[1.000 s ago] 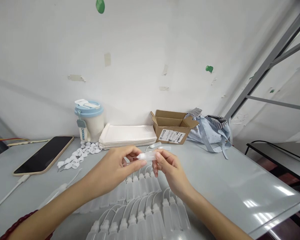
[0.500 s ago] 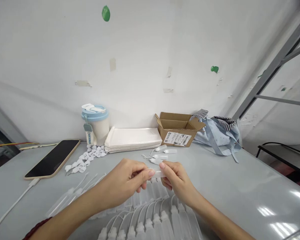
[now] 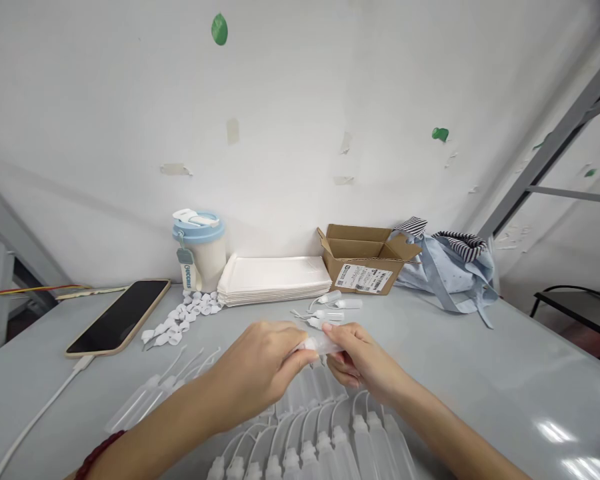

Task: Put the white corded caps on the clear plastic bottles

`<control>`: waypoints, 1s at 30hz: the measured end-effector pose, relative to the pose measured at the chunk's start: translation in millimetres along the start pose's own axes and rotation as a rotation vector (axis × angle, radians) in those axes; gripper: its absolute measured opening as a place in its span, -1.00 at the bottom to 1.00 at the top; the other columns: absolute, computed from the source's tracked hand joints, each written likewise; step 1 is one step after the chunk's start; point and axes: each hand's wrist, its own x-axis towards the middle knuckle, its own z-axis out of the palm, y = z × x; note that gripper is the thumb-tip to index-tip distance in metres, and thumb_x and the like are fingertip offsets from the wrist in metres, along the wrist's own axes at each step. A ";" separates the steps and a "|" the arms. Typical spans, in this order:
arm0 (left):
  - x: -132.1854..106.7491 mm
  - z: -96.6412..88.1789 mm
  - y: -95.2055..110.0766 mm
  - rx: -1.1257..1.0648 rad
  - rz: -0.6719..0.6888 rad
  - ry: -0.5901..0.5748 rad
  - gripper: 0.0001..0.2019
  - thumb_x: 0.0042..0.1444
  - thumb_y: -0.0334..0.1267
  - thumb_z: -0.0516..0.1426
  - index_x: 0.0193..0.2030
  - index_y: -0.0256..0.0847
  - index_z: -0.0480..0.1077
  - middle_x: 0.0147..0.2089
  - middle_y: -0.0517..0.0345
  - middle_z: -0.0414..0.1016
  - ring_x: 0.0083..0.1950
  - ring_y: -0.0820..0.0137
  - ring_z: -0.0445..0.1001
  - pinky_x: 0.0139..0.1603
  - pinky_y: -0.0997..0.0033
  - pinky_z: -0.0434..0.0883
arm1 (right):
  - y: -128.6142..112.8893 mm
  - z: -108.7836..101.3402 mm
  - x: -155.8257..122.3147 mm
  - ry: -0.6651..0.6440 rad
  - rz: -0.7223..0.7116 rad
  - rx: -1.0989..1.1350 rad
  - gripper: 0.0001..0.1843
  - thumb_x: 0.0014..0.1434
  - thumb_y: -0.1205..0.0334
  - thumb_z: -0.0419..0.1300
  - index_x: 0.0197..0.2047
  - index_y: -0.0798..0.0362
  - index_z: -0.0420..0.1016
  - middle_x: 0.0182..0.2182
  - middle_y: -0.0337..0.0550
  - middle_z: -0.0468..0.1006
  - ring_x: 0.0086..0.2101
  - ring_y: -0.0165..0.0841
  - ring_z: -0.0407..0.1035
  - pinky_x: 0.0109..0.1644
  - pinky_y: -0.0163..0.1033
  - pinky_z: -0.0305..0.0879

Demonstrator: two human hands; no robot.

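Note:
Between my hands is a small translucent plastic squeeze bottle (image 3: 326, 343), lying roughly sideways. My left hand (image 3: 265, 367) pinches its white cap end, with the fingertips partly hidden behind the thumb. My right hand (image 3: 363, 357) grips the bottle's body between thumb and fingers. Below them lie rows of similar bottles (image 3: 325, 450) with thin curved tubes at their caps. More bottles with straight thin tips (image 3: 143, 393) lie left of my left forearm. Just beyond my hands are several small bottles (image 3: 330, 315).
White caps (image 3: 183, 317) are piled beside a phone (image 3: 120, 317) on a charging cable. Along the wall stand a blue-lidded cup (image 3: 200, 250), a stack of white envelopes (image 3: 275, 277), an open cardboard box (image 3: 365, 263) and a light blue cloth bag (image 3: 445, 273).
My left hand has turned over the cap end, its knuckles now higher, and more of the bottle shows. The whole view has shifted slightly, moving the scene to the right.

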 end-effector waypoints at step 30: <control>22.2 -0.6 -75.8 -0.220 -0.520 0.034 -0.35 -0.04 -0.03 0.08 0.21 -0.28 0.31 0.24 -0.03 0.37 0.18 0.15 0.41 0.09 0.31 0.37 | -19.6 -25.5 5.6 0.412 -0.126 -0.311 -0.58 0.18 -0.08 0.12 -0.55 0.05 0.31 -0.72 -0.38 0.24 -0.64 -0.48 0.11 -0.45 -0.29 0.11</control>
